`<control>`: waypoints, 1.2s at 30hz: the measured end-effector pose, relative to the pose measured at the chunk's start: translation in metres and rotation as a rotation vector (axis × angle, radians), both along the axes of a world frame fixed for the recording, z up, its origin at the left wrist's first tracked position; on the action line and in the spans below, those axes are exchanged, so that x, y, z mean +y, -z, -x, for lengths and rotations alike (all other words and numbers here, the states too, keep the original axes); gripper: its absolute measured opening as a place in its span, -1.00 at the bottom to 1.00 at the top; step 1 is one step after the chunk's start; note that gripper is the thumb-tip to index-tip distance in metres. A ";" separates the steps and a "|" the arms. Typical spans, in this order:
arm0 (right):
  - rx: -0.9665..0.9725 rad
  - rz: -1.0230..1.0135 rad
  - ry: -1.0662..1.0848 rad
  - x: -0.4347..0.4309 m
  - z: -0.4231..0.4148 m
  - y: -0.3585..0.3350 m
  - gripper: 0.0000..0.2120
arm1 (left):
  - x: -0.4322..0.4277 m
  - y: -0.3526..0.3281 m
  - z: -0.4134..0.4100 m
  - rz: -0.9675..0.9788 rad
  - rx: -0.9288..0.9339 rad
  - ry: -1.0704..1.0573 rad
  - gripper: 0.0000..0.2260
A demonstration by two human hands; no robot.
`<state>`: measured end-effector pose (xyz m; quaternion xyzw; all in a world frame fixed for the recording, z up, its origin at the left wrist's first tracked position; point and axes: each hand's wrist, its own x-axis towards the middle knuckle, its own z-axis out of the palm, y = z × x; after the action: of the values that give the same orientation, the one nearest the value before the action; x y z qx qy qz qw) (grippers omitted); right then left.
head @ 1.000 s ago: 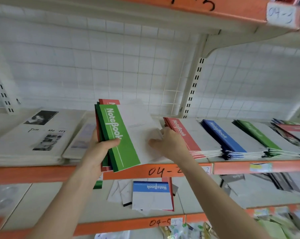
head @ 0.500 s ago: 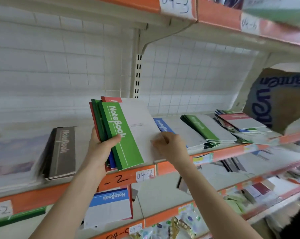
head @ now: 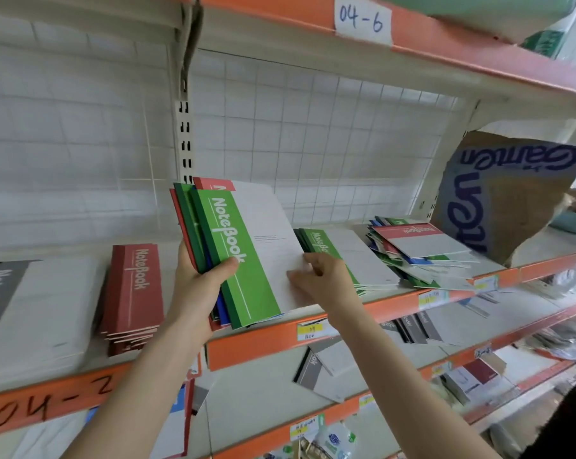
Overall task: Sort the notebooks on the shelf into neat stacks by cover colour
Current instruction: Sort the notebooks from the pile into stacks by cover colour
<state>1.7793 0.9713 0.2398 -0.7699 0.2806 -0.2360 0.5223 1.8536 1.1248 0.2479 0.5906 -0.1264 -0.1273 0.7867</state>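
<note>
My left hand (head: 198,281) grips a fanned bundle of notebooks (head: 246,256) by its spine edge, thumb across the top green cover; red, dark green and blue covers show beneath. My right hand (head: 319,276) pinches the white lower right edge of the top notebook. Just behind my right hand a stack of green notebooks (head: 349,256) lies on the shelf (head: 266,342). To the left lies a neat stack of red notebooks (head: 134,293). A messy pile of mixed red, green and blue notebooks (head: 422,253) lies to the right.
A grey notebook stack (head: 18,313) sits at the far left. A torn brown cardboard box (head: 498,197) with blue lettering stands at the right end of the shelf. Lower shelves hold scattered notebooks (head: 316,372) and packets. A white wire grid backs the shelf.
The view has swung to the right along the shelf. Both hands with the bundle have moved right, from above the red and blue stacks to in front of the green stack.
</note>
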 end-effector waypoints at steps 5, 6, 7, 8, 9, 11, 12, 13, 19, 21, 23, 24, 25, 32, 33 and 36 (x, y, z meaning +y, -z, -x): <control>-0.042 -0.141 -0.002 -0.030 0.005 0.001 -0.80 | -0.022 0.006 0.007 0.015 0.023 -0.012 -0.54; -0.049 -0.140 0.003 -0.036 0.005 0.003 -0.76 | -0.026 0.007 0.008 0.021 0.037 -0.013 -0.58; -0.055 -0.143 0.017 -0.042 0.005 0.004 -0.75 | -0.029 0.009 0.009 0.031 0.055 -0.016 -0.62; -0.060 -0.151 0.032 -0.049 0.003 0.006 -0.76 | -0.032 0.010 0.010 0.040 0.070 -0.019 -0.66; -0.066 -0.172 0.047 -0.055 0.003 0.007 -0.76 | -0.035 0.012 0.011 0.045 0.082 -0.025 -0.70; -0.062 -0.204 0.078 -0.072 0.003 0.010 -0.78 | -0.040 0.013 0.011 0.043 0.102 -0.037 -0.71; -0.051 -0.197 0.098 -0.082 0.002 0.010 -0.79 | -0.042 0.014 0.012 0.041 0.111 -0.043 -0.71; -0.046 -0.187 0.123 -0.092 0.003 0.009 -0.79 | -0.044 0.014 0.011 0.037 0.118 -0.048 -0.70; 0.031 0.029 0.289 -0.160 0.012 -0.005 -0.95 | -0.041 0.014 0.010 0.011 0.105 -0.105 -0.69; 0.172 0.163 0.326 -0.174 0.011 -0.003 -0.89 | -0.038 0.014 0.007 0.004 0.104 -0.123 -0.68; 0.351 0.290 0.329 -0.178 0.009 0.004 -0.82 | -0.035 0.014 0.006 -0.006 0.103 -0.128 -0.67; 0.409 0.321 0.326 -0.177 0.008 0.009 -0.79 | -0.034 0.014 0.005 -0.005 0.100 -0.128 -0.66; 0.448 0.329 0.321 -0.175 0.006 0.013 -0.77 | -0.034 0.015 0.004 -0.004 0.097 -0.128 -0.66; 0.621 0.602 0.338 -0.156 0.006 0.019 -0.67 | -0.041 0.016 0.009 -0.019 0.095 -0.123 -0.69; 0.565 0.638 0.330 -0.154 0.007 0.017 -0.68 | -0.041 0.016 0.010 -0.025 0.095 -0.116 -0.69; 0.132 0.537 0.212 -0.136 0.005 0.008 -0.83 | -0.045 0.015 0.013 -0.032 0.085 -0.087 -0.68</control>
<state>1.7745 0.8356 0.2318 -0.8608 0.3203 -0.3042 0.2529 1.8411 1.0802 0.2325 0.6021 -0.0650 -0.1197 0.7867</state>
